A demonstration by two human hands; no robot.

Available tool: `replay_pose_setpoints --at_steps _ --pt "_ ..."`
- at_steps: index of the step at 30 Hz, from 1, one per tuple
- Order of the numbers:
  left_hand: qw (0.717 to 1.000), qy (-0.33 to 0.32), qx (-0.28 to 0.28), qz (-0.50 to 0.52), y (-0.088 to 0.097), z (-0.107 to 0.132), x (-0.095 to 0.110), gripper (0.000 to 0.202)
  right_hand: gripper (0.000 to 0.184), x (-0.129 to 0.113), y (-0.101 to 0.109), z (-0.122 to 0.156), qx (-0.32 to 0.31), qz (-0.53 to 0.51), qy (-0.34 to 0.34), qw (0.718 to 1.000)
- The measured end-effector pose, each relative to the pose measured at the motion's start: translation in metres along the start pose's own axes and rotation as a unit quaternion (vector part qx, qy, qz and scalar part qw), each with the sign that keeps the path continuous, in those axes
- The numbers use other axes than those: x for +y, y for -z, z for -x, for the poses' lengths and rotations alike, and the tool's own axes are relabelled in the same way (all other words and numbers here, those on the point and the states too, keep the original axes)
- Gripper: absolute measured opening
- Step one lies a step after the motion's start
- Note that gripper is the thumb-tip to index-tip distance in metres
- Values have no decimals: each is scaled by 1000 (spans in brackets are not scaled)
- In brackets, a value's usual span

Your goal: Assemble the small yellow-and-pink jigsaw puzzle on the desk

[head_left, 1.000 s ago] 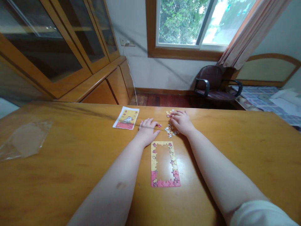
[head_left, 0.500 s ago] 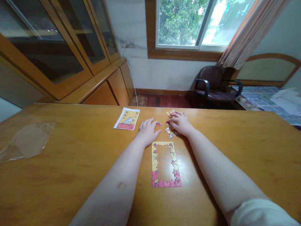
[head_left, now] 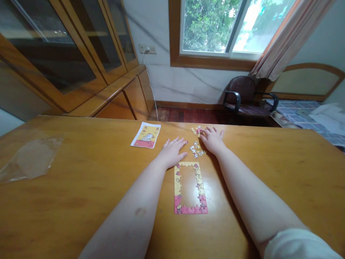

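My left hand [head_left: 172,153] lies palm down on the table, fingers spread, its fingertips by a small pink puzzle piece [head_left: 187,142]. My right hand [head_left: 212,140] is also spread, its fingertips at the edge of a small pile of pink and yellow puzzle pieces [head_left: 197,130]. Between the hands lies a second group of mostly white puzzle pieces [head_left: 196,150]. Nearer to me is the joined puzzle border [head_left: 177,189], yellow above and pink below, with bare table inside it. Left of my left hand lies the picture sheet [head_left: 146,135], showing a white animal on yellow and pink.
The wooden table [head_left: 94,172] reaches across the view. A clear plastic bag [head_left: 31,158] lies flat at its left. Beyond are a glass-door cabinet [head_left: 88,68], an office chair [head_left: 244,93] and a bed [head_left: 299,111].
My right hand has moved from the white pieces up to the far pile, uncovering the pieces between the hands. My left hand has shifted slightly right, covering more of the pink piece.
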State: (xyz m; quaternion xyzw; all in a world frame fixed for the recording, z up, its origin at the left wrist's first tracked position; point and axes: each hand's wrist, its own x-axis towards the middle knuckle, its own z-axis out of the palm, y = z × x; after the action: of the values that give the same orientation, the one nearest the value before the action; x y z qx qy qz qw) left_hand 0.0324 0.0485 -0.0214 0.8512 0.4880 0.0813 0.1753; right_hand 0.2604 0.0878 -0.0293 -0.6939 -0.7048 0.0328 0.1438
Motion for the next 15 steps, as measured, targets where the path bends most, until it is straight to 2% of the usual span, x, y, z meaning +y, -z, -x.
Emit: replay_pose_setpoints --at_steps 3,9,15 --pt "1000 7 10 7 1 0 1 51 39 -3 1 1 -24 9 29 999" --pt "999 16 24 12 1 -1 1 49 30 -11 5 5 -32 -14 99 994" --pt "1000 26 16 6 0 -1 2 61 28 -16 5 9 -35 -30 175 983"
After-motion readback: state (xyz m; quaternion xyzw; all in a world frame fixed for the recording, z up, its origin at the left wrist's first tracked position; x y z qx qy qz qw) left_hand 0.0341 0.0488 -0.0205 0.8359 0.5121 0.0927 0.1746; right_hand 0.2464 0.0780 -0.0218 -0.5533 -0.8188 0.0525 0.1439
